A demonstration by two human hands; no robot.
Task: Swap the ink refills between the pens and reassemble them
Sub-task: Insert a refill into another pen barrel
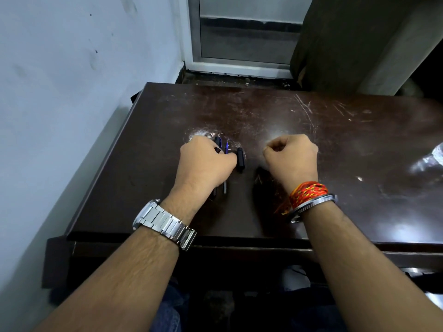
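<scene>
Left hand (203, 164) curled round two pens (225, 149) lying side by side on table (311, 140); their tips show at 6 o'clock, below the palm. Black pen part (240, 159) at 3 o'clock, just beside thumb. Right hand (291, 155) fisted, nothing seen in it. Best to lift one pen only and bring the right hand over to unscrew.

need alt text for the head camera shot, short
A person's left hand grips a bunch of dark pens on a scratched brown table, while the right hand is curled into a fist beside it with nothing showing in it. A short black pen piece lies between the hands.
</scene>
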